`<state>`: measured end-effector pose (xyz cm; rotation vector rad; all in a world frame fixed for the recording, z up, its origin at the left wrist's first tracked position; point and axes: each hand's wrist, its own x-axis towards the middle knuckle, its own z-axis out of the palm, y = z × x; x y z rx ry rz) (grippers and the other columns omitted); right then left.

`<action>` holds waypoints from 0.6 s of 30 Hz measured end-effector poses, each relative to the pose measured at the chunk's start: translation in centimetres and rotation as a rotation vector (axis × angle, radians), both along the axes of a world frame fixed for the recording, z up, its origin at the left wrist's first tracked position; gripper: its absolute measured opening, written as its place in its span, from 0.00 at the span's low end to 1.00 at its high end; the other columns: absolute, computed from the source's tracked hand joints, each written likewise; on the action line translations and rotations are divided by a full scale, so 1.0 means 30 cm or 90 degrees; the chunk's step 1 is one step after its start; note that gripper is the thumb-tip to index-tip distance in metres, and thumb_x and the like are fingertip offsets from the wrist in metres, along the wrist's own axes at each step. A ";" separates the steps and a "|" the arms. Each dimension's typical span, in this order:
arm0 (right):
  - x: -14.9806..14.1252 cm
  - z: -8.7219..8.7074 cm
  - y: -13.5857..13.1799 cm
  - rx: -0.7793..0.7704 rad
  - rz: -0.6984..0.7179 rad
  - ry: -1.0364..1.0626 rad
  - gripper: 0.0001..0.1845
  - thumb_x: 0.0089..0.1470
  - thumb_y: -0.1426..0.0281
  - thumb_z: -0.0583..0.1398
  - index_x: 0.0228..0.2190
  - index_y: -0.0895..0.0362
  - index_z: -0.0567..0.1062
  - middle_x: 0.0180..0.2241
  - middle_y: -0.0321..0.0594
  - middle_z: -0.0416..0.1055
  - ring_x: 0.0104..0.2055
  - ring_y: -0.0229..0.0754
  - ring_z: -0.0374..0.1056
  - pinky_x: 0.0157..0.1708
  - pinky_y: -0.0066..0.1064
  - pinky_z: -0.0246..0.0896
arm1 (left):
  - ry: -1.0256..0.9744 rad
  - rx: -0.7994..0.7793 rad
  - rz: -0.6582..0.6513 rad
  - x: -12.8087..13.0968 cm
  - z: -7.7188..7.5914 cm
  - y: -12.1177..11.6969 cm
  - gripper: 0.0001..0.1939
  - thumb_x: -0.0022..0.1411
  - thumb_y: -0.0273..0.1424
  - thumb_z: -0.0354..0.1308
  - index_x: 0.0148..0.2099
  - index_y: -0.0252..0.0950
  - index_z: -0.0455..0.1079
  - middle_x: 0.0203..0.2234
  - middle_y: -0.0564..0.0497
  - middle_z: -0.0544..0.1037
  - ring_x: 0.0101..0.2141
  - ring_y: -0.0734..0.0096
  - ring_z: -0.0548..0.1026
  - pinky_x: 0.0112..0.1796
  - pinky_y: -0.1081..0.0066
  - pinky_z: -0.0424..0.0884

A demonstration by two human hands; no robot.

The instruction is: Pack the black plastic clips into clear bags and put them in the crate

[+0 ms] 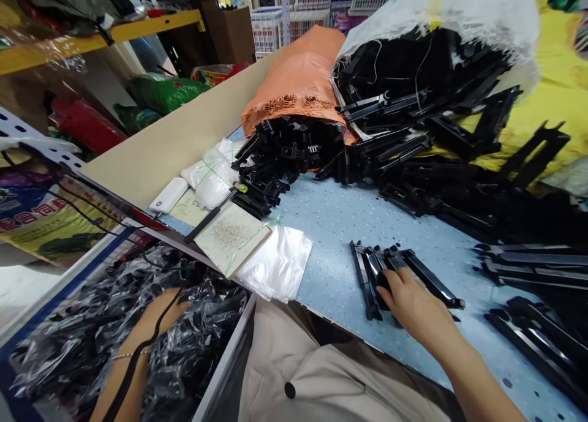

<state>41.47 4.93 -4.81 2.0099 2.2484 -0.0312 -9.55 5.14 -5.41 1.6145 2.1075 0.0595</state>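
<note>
My right hand (413,299) is over a row of slim black plastic strips (365,278) on the blue speckled table. Its thumb and fingers are closed round strips near the middle of the row; the palm hides part of them. My left hand (168,308) reaches down into a box (225,373) of black pieces wrapped in clear plastic bags (202,336). A black cord (133,361) runs across that wrist. The left fingertips are lost among the bags, so whether they hold anything does not show.
Beyond the row, an orange sack (294,73) and a white sack (441,11) spill black parts. More strips (533,263) lie at right. Clear bags (278,259), a tile-like board (232,235) and a white device (169,194) rest at the left edge.
</note>
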 end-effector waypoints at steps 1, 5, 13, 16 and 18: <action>-0.011 -0.005 -0.009 0.000 0.008 -0.009 0.14 0.59 0.66 0.51 0.42 0.60 0.71 0.39 0.52 0.71 0.34 0.51 0.73 0.27 0.36 0.63 | -0.095 -0.050 -0.057 0.074 0.011 0.002 0.09 0.51 0.36 0.55 0.32 0.38 0.74 0.31 0.49 0.80 0.37 0.54 0.76 0.42 0.64 0.70; -0.078 -0.015 -0.014 -0.023 -0.003 0.014 0.17 0.59 0.67 0.52 0.48 0.62 0.68 0.40 0.54 0.73 0.33 0.51 0.74 0.26 0.35 0.62 | -0.334 0.037 -0.229 0.458 0.054 0.040 0.15 0.63 0.39 0.49 0.36 0.37 0.75 0.29 0.49 0.78 0.33 0.64 0.75 0.37 0.70 0.70; -0.052 -0.048 0.025 -0.107 -0.120 0.389 0.24 0.58 0.63 0.53 0.52 0.62 0.68 0.46 0.56 0.74 0.48 0.57 0.71 0.45 0.44 0.64 | -0.299 0.274 -0.062 0.687 -0.043 0.218 0.07 0.55 0.25 0.58 0.25 0.35 0.70 0.27 0.48 0.73 0.33 0.65 0.72 0.37 0.67 0.67; -0.066 -0.053 0.021 -0.175 -0.186 0.692 0.25 0.54 0.58 0.57 0.50 0.57 0.71 0.44 0.48 0.76 0.48 0.52 0.70 0.46 0.40 0.64 | -0.460 0.252 0.043 0.612 -0.069 0.244 0.07 0.51 0.30 0.62 0.25 0.35 0.68 0.23 0.52 0.73 0.28 0.68 0.72 0.33 0.70 0.66; -0.107 -0.045 0.029 -0.234 -0.212 0.890 0.24 0.52 0.56 0.59 0.48 0.55 0.73 0.43 0.44 0.76 0.46 0.49 0.71 0.44 0.36 0.66 | -0.486 0.250 0.065 0.582 -0.082 0.246 0.08 0.53 0.33 0.61 0.27 0.34 0.68 0.23 0.52 0.74 0.26 0.70 0.71 0.31 0.72 0.66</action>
